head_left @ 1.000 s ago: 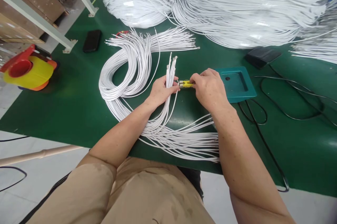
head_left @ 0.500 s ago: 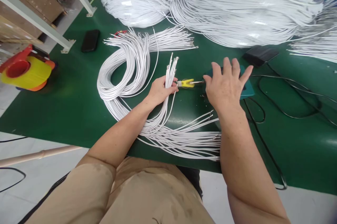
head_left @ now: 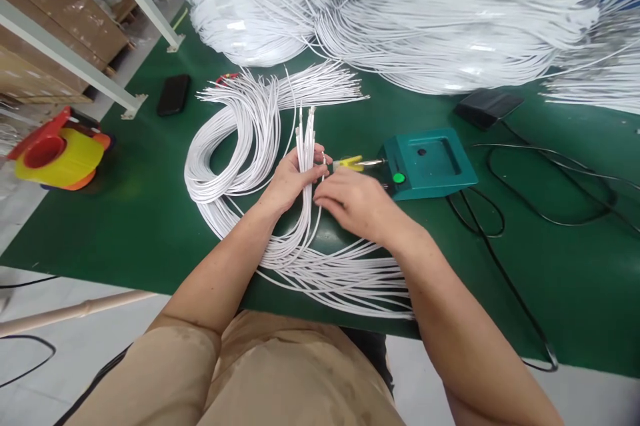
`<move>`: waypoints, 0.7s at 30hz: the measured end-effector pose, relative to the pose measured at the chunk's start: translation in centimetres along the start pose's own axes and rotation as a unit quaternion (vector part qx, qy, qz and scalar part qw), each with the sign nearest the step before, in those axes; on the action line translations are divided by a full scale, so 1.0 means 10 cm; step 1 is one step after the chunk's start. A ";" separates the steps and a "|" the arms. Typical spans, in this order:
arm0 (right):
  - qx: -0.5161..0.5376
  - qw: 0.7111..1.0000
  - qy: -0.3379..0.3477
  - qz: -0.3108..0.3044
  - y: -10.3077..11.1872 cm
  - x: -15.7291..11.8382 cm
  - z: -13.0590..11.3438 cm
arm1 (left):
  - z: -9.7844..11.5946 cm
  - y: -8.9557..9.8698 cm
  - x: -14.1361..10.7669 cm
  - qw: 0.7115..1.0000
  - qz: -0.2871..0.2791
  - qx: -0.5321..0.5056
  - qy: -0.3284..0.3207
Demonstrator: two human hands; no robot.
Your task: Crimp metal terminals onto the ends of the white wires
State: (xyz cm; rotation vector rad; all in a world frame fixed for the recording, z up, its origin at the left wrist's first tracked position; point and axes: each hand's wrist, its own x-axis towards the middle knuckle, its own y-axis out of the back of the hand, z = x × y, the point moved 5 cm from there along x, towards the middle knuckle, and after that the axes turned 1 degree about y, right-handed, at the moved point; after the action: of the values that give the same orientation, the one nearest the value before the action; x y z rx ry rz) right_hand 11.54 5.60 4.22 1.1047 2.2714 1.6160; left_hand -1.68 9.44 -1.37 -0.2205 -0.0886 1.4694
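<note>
My left hand (head_left: 295,176) is closed around a small bundle of white wires (head_left: 306,146), their ends pointing up past the fingers. One single white wire (head_left: 320,213) stands apart on the bundle's right side. The fingertips of my right hand (head_left: 355,203) are closed on this wire just below the left thumb. Behind the right hand, a yellow clip-like piece (head_left: 350,163) sits on a metal shaft from a small teal machine (head_left: 430,179) with a green button. The bundle's lower part runs into white wires (head_left: 340,276) spread along the table's near edge.
Coiled white wires (head_left: 200,146) lie to the left on the green table (head_left: 125,219). Large heaps of white wire (head_left: 450,19) fill the back. Around them are a black phone (head_left: 173,95), a yellow-and-red tape dispenser (head_left: 60,153), a black box (head_left: 487,108) and black cables (head_left: 493,266).
My right hand has left the teal machine's top and moved left to the single wire, its spread fingers closing. My left hand with the bundle has shifted slightly left, away from the yellow piece.
</note>
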 end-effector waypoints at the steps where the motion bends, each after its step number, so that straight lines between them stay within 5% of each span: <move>1: -0.003 0.999 0.011 -0.033 -0.06 0.02 -0.07 | 0.00 0.00 0.00 1.000 -0.001 -0.006 0.002; 5: 0.024 0.981 -0.099 -0.166 -0.22 0.00 -0.13 | -0.01 0.01 0.00 0.999 0.012 -0.009 0.036; 7: 0.163 0.935 -0.172 -0.262 -0.27 -0.09 -0.11 | -0.03 0.01 0.00 0.998 0.014 -0.014 0.058; 9: 0.302 0.886 -0.219 -0.276 -0.25 -0.14 -0.06 | -0.05 0.00 0.00 0.998 0.006 -0.012 0.063; 15: 0.332 0.859 -0.360 0.152 0.14 -0.10 0.41 | -0.03 -0.12 -0.05 0.999 -0.027 0.031 0.023; 21: 0.430 0.812 -0.337 0.206 0.07 -0.06 0.46 | 0.00 -0.22 -0.12 0.996 -0.057 0.074 0.014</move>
State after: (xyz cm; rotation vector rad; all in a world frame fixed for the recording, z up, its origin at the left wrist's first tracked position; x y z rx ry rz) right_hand 14.65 8.81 2.72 2.0354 2.2767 0.0066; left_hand 0.35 8.10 -0.86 -0.1140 0.0297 1.3524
